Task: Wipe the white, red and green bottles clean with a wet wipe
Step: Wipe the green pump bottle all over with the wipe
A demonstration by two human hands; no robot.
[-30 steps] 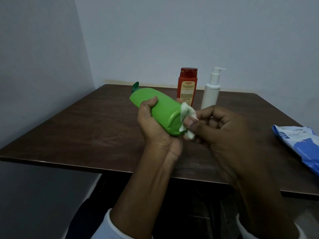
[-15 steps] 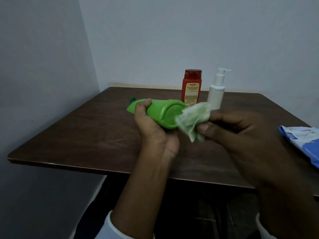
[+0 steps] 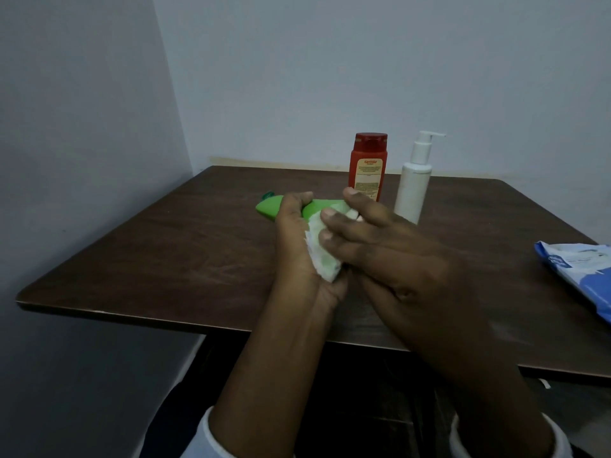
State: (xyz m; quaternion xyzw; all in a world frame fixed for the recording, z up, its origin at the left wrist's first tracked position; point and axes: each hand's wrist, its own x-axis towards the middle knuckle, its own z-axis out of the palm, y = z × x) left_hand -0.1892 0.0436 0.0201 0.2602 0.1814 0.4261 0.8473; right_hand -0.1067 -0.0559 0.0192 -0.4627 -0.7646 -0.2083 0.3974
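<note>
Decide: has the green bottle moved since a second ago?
Yes. Against the standing red bottle, the green bottle has dropped lower, its cap now near the red bottle's base.

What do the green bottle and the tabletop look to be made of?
Green bottle: likely plastic, smooth, evenly coloured, with a soft sheen. Table: dark wood or wood-look laminate, faint grain streaks and scuffs showing; which of the two I cannot tell.

From here the red bottle (image 3: 368,166) shows "Karthika" in red on its pale label (the fine print beneath is too small to read). The wet-wipe pack's (image 3: 575,272) blue mark is illegible.
</note>
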